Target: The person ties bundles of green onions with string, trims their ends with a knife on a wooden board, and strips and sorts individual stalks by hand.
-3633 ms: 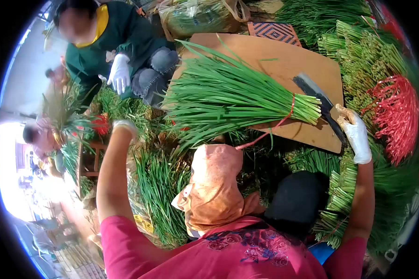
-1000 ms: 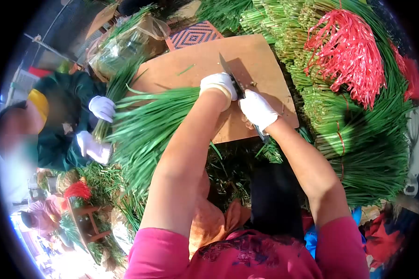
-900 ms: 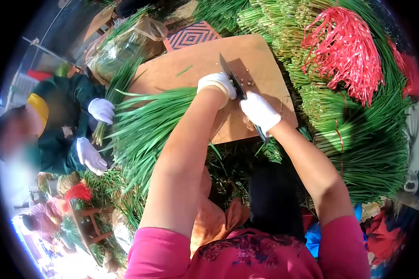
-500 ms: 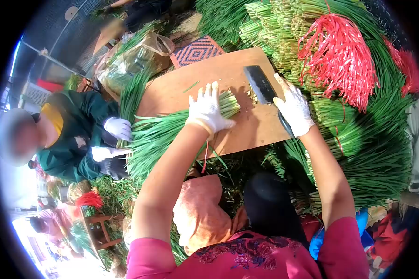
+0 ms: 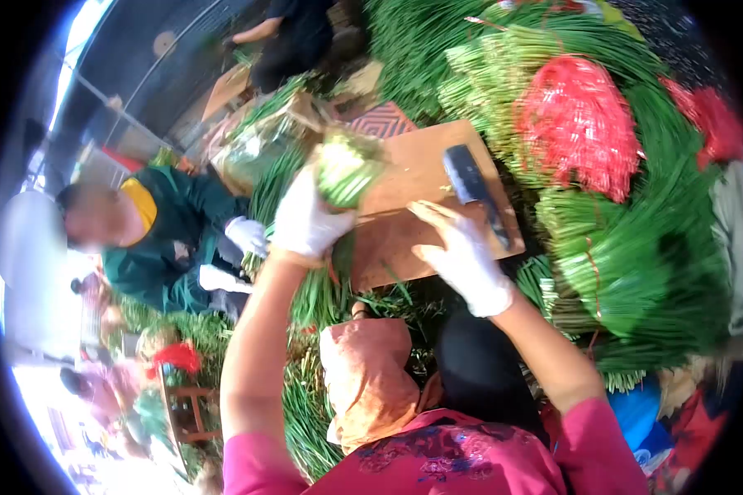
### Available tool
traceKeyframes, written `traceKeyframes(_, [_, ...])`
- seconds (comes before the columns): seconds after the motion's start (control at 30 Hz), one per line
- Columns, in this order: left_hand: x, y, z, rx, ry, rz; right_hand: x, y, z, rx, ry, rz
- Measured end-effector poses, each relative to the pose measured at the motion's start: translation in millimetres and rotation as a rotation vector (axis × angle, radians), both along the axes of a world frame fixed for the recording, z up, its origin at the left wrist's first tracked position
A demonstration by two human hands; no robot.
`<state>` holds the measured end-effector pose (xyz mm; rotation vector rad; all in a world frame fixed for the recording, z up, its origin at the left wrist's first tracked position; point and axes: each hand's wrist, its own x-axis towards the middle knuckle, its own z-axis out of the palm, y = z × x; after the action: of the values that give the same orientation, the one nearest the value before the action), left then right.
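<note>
head view: green stalk bundle [image 5: 347,169] gripped in left hand [image 5: 307,219]

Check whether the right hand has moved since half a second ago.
Yes: the right hand has moved left from the right edge of the board, past the cleaver.

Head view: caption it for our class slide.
Gloved left hand holds a bunch of green stalks; open right hand near a knife on a board.
</note>
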<state>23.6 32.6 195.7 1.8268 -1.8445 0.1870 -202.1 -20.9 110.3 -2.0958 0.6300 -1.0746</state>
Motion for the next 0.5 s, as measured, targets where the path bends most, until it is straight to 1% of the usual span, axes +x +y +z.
traceKeyframes(0.03, [-5.8, 12.6, 17.5, -0.118, 0.315, -0.011, 16.2, 12.4, 11.6, -0.108, -0.080, -0.082])
traceKeyframes(0.07, [-9.4, 26.1, 33.8, -0.216, 0.639, -0.035, 31.9, 22.7, 32.0, -0.115, -0.121, -0.077])
traceKeyframes(0.13, [0.1, 52.8, 70.4, -0.301, 0.780, -0.023, 58.6, 38.4, 77.2, -0.023, -0.254, 0.095])
traceKeyframes(0.2, [2.5, 80.9, 101.5, -0.547, 0.932, -0.054, 73.4, 59.8, 76.9, -0.147, -0.267, 0.090])
traceKeyframes(0.23, [7.3, 95.0, 108.9, -0.565, 1.070, -0.164, 57.5, 60.4, 83.2, -0.062, -0.077, 0.171])
traceKeyframes(0.27, [12.6, 111.0, 117.8, -0.590, 1.200, -0.274, 40.3, 57.3, 79.8, -0.026, 0.172, 0.184])
traceKeyframes(0.3, [25.8, 125.7, 120.1, -0.555, 1.146, -0.286, 31.4, 52.4, 55.8, -0.110, 0.499, 0.085])
traceKeyframes(0.33, [40.2, 143.5, 120.7, -0.583, 1.140, -0.268, 27.6, 28.4, -2.8, -0.140, 0.379, 0.128])
traceKeyframes(0.37, [36.6, 154.5, 120.0, -0.664, 1.125, -0.208, 6.8, 13.6, -3.9, -0.014, 0.844, 0.105])
traceKeyframes(0.4, [43.5, 160.7, 117.9, -0.762, 1.121, -0.153, -27.2, 4.3, -2.7, 0.015, 0.852, 0.114])
traceKeyframes(0.43, [49.7, 167.5, 115.5, -0.857, 1.114, -0.094, -56.5, -25.5, -45.4, 0.098, 0.661, 0.062])
traceKeyframes(0.47, [39.3, 168.6, 113.8, -0.907, 1.100, -0.105, -85.1, -56.0, -87.8, 0.164, 0.461, 0.025])
traceKeyframes(0.5, [49.7, 172.8, 106.8, -0.801, 0.955, -0.081, -107.0, -60.0, -80.3, 0.393, 0.287, -0.092])
